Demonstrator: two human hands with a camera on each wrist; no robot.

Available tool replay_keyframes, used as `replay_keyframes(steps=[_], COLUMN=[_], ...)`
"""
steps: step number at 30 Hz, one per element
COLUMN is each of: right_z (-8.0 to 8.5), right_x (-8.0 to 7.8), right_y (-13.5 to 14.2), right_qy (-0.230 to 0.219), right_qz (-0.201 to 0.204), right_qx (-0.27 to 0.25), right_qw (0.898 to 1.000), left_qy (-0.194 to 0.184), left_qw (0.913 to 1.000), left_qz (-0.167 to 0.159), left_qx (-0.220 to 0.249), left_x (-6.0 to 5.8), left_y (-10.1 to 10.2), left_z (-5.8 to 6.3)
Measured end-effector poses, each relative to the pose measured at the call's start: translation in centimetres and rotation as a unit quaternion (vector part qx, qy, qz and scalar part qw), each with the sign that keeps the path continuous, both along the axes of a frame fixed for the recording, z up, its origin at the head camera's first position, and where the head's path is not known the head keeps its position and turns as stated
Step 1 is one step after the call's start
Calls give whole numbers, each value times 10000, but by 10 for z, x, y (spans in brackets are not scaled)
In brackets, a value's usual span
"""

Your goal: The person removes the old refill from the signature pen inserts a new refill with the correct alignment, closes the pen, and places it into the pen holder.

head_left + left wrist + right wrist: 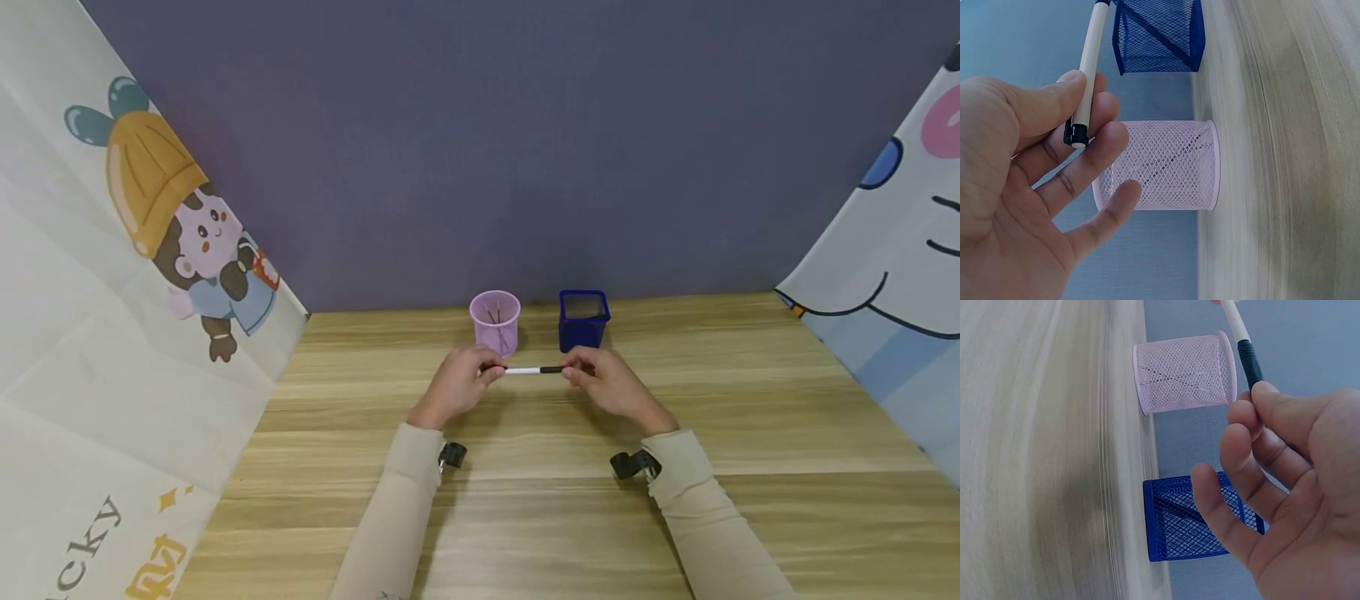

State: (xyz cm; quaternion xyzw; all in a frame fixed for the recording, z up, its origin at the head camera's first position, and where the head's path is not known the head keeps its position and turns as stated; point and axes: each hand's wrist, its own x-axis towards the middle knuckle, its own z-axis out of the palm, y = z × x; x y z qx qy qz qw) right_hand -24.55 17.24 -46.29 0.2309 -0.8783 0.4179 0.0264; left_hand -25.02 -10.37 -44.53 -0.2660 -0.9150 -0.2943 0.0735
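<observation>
Left hand (459, 383) and right hand (611, 385) pinch the pen (525, 370) between them, apparently airborne, parallel to the table's back edge (405, 316).

Side lanes free, far middle blocked

Surface (540, 517): pink mesh cup (486, 342) and blue mesh cup (581, 337) stand near far edge, middle, narrow gap between. Wall (540, 167) rises close behind. Pen (523, 371), held across between left hand (459, 385) and right hand (611, 385), bars front approach. Cup mouths reachable from above. Room outside each hand toward left and right edges, where printed sheets (82, 375) stand.
</observation>
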Motion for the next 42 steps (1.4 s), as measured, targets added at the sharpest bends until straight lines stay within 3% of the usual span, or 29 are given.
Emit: replay_keyframes(steps=[32, 42], right_z=[3, 1], right_x=[0, 1], right_y=[-1, -1], right_qy=[101, -7], right_qz=[-61, -71], right_qx=[153, -17], right_qw=[9998, 10000], left_qy=[-58, -84], left_qw=[10000, 9999], left_qz=[-2, 31], left_qx=[26, -64], left_x=[1, 1], left_y=[0, 1], left_z=[2, 2])
